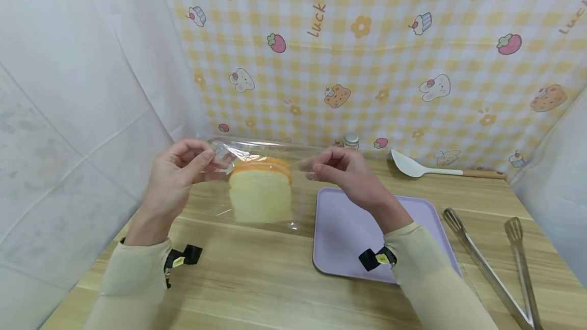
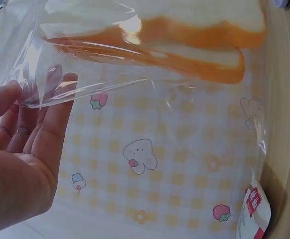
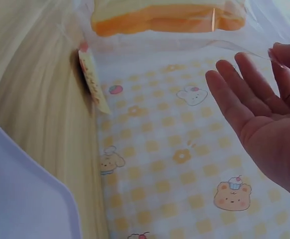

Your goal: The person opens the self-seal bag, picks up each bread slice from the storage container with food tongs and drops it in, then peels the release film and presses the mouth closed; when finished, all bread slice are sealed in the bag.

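Two slices of bread (image 1: 260, 195) with orange crusts sit in a clear plastic bag (image 1: 300, 213), held up over the wooden table. With thumb and forefinger my left hand (image 1: 176, 172) pinches the bag's upper left edge, its other fingers spread behind the film in the left wrist view. Opposite it, my right hand (image 1: 346, 174) pinches the bag's upper right edge between thumb and forefinger. In the right wrist view the other fingers of the right hand (image 3: 264, 109) reach out loosely below the film. The bread (image 2: 150, 40) hangs beyond the fingertips of the left hand (image 2: 30, 139).
A light purple tray (image 1: 339, 258) lies under my right forearm. Metal tongs (image 1: 490, 269) lie to its right. Behind it are a white spatula (image 1: 412, 168) with a wooden handle and a metal-capped jar (image 1: 351, 140). A small packet (image 2: 254, 214) stands by the checked cloth.
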`<state>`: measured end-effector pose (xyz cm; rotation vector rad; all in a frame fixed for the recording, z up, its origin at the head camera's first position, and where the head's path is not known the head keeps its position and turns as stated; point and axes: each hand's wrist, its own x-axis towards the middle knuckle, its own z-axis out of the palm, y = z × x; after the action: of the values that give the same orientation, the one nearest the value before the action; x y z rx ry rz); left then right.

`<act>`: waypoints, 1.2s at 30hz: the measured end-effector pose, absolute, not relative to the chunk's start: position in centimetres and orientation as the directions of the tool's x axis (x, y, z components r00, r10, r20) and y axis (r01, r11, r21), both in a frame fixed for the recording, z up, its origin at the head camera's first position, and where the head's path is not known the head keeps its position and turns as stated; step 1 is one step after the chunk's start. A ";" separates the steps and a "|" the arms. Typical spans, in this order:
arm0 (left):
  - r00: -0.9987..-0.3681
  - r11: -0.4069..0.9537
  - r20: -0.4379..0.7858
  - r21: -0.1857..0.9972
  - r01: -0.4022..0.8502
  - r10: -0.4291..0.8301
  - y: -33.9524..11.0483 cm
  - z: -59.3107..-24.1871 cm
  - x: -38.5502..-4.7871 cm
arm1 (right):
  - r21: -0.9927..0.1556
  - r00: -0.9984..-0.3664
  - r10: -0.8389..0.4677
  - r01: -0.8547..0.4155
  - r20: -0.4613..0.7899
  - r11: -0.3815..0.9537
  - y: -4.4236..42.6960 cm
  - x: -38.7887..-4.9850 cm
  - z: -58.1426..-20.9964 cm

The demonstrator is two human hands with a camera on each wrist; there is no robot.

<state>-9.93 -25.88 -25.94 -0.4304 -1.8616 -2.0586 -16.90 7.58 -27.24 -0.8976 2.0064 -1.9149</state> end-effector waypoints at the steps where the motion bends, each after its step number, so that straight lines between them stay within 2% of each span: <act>1: -0.904 -0.087 0.427 0.900 0.427 -0.018 -25.9 -26.0 -10.0 | -0.964 -0.779 -0.578 -0.257 0.244 -0.062 7.6 -16.9 -27.4; 5: -0.931 -0.062 0.364 0.930 0.362 0.038 -25.9 -26.5 -10.4 | -0.973 -0.761 -0.606 -0.176 0.230 -0.149 7.4 -16.9 -28.1; 13: -0.987 0.001 0.159 0.987 0.159 0.035 -25.8 -28.1 -11.5 | -0.964 -0.789 -0.607 0.076 0.097 -0.253 6.6 -17.1 -30.5; 22: -1.000 0.051 -0.023 0.998 -0.023 0.012 -26.7 -30.8 -12.3 | -0.944 -0.811 -0.573 0.270 -0.115 -0.192 5.6 -17.1 -33.4; 28: -0.996 0.073 -0.092 0.993 -0.091 0.015 -26.6 -32.3 -12.9 | -0.944 -0.806 -0.563 0.304 -0.182 -0.130 5.6 -17.2 -34.6; 36: -0.987 0.181 -0.161 0.971 -0.156 0.013 -26.6 -34.1 -13.7 | -0.936 -0.796 -0.547 0.347 -0.259 -0.062 5.8 -17.6 -36.2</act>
<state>-13.72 -26.58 -34.13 0.1532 -2.5113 -2.0945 -17.61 5.80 -36.24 -0.2169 1.6161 -1.9133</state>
